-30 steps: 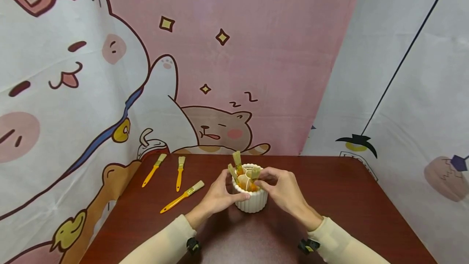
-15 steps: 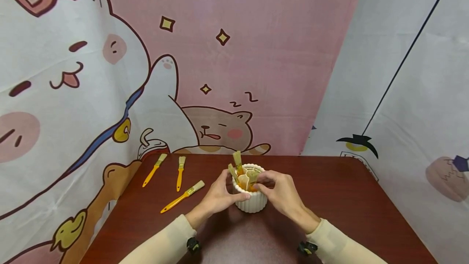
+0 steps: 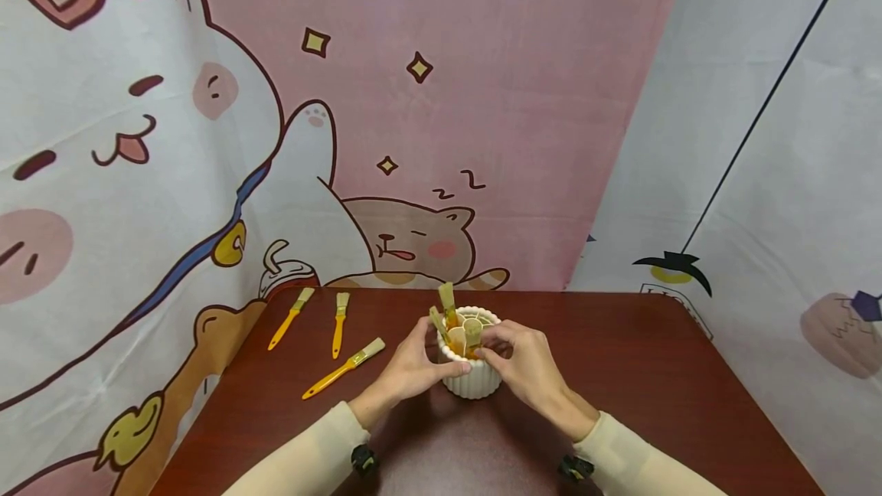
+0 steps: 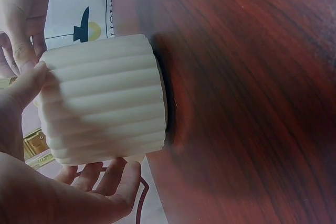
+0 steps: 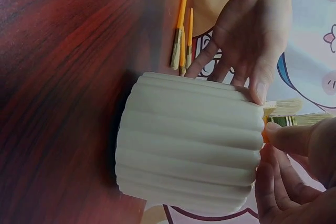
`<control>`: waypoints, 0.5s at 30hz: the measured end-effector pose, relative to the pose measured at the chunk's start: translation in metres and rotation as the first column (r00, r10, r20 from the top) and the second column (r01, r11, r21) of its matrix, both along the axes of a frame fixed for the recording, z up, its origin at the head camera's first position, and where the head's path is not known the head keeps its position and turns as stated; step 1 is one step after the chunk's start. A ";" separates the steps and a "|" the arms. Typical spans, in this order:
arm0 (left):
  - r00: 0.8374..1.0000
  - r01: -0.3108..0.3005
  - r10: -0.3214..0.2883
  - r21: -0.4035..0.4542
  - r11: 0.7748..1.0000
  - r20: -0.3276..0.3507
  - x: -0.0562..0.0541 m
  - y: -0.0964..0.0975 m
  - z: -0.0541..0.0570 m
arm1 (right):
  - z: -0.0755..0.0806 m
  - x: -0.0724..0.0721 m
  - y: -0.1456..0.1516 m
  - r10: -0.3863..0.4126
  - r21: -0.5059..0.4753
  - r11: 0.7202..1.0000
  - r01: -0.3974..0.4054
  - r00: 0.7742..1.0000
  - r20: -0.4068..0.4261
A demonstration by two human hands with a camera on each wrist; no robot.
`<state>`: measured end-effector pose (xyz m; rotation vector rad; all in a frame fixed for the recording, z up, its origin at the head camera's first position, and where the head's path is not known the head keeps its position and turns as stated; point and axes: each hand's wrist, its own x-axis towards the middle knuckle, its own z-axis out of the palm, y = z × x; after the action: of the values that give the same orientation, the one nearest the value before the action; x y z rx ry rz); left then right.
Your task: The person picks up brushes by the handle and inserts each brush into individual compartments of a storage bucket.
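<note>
A white ribbed pot (image 3: pixel 475 383) with inner dividers stands upright on the table. My left hand (image 3: pixel 411 366) grips its left side, thumb on the front near the rim and fingers round the side in the left wrist view. Thumb and fingers of my right hand (image 3: pixel 527 366) pinch a flat paintbrush (image 3: pixel 472 331) just over the right rim, its pale bristles up and its orange handle mostly hidden inside. Two more paintbrushes stand bristles up at the pot's left, one (image 3: pixel 447 300) taller at the back and one (image 3: pixel 439 321) leaning left.
Three yellow-handled paintbrushes lie on the dark red wooden table (image 3: pixel 648 373) left of the pot: one (image 3: pixel 292 318) far left, one (image 3: pixel 338 325) beside it and one (image 3: pixel 343 370) nearest my left forearm. A printed cartoon cloth (image 3: pixel 537 98) hangs behind the table.
The paintbrush in my right hand has turned in the pot, so its bristles show broad side on and stand upright. My right hand has shifted slightly left. My left hand stays on the pot.
</note>
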<state>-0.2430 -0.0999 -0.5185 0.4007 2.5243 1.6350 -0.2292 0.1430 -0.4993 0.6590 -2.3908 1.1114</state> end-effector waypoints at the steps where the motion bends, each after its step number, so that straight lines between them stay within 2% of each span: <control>1: 1.000 -0.001 0.001 -0.002 1.000 0.000 0.000 0.000 0.000 | -0.001 0.000 0.000 0.000 0.005 1.000 0.000 1.000 -0.013; 6: 1.000 0.000 0.000 -0.002 1.000 0.001 0.000 0.000 0.000 | -0.004 0.000 -0.001 -0.003 0.024 1.000 0.004 0.997 -0.072; 15: 1.000 -0.001 0.001 0.007 1.000 0.007 0.000 0.000 0.000 | -0.005 0.001 -0.001 -0.009 0.080 0.997 0.017 0.995 -0.099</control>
<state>-0.2434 -0.1001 -0.5186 0.3932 2.5151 1.6428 -0.2284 0.1415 -0.5040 0.7071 -2.3624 0.9575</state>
